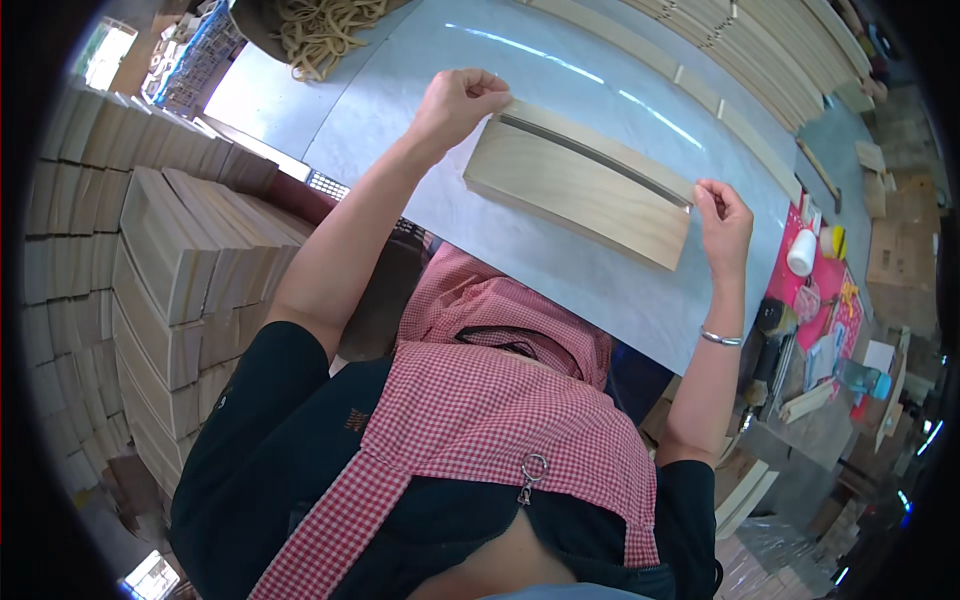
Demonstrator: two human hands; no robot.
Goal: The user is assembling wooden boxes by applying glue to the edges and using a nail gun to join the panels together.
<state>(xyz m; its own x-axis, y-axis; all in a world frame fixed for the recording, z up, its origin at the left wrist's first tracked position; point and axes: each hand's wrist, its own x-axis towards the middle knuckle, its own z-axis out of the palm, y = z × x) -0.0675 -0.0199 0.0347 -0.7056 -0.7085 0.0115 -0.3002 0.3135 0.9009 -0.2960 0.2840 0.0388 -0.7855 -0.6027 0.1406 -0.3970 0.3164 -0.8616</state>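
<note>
A long pale wooden piece [570, 195] lies at a slant on the light grey-blue tabletop [400, 110], its broad grained face toward me. Along its far side runs a narrow pale wooden strip [605, 147], with a dark gap between the two. At the strip's left end, the thumb and fingers of my left hand [455, 110] are pinched together. My right hand [725, 225] pinches the other end at the far right corner. Whether the strip is joined to the larger piece, I cannot tell.
Stacked wooden boards [180, 250] rise at the left. A dark container [262, 22] of tan bands [325, 35] stands far left. More long boards [745, 45] line the far side. A white bottle [801, 252] and a hammer [820, 172] lie at the right.
</note>
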